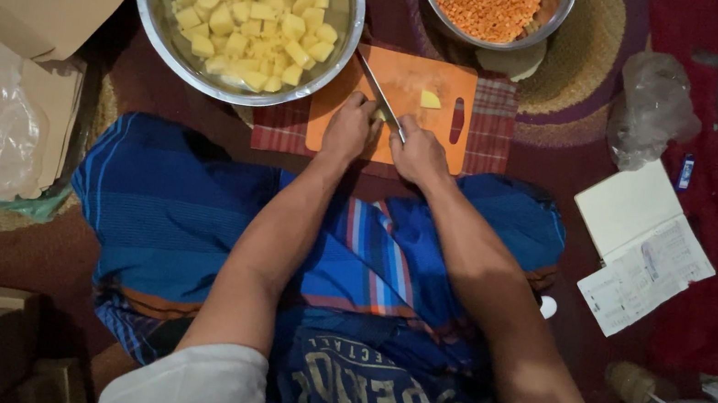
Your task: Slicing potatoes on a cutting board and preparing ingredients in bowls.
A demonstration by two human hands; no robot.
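So I'm sitting cross-legged on the floor with the orange cutting board (411,84) right in front of my knees, parked on a checked cloth (498,127). My right hand (418,152) is wrapped tight around the handle of the knife (380,93), blade angled up and away toward the big steel bowl (154,17). My left hand (349,128) is curled down over a bit of potato (380,116) at the near edge of the board, fingers bunched to pin it. Most of that piece is hidden under my hands, so I can't say how much of it is left.

I'd call this mid-chop. 1 loose potato chunk (430,99) sits further up the board near the handle slot, apart from the blade. The bowl beside the board's left corner is already heaped with potato cubes (255,8) in water, so I reckon the bulk of the dicing is behind me.

Next bit needs the blade coming down just beside my left fingertips, so knuckles tucked and the piece kept from rolling. It's small, which is where slips tend to happen.

Other stuff around: a second bowl (557,15) of orange lentils (482,1) above the board, a crumpled plastic bag (653,106) off to the right, and an open notebook (644,244) near my right knee.
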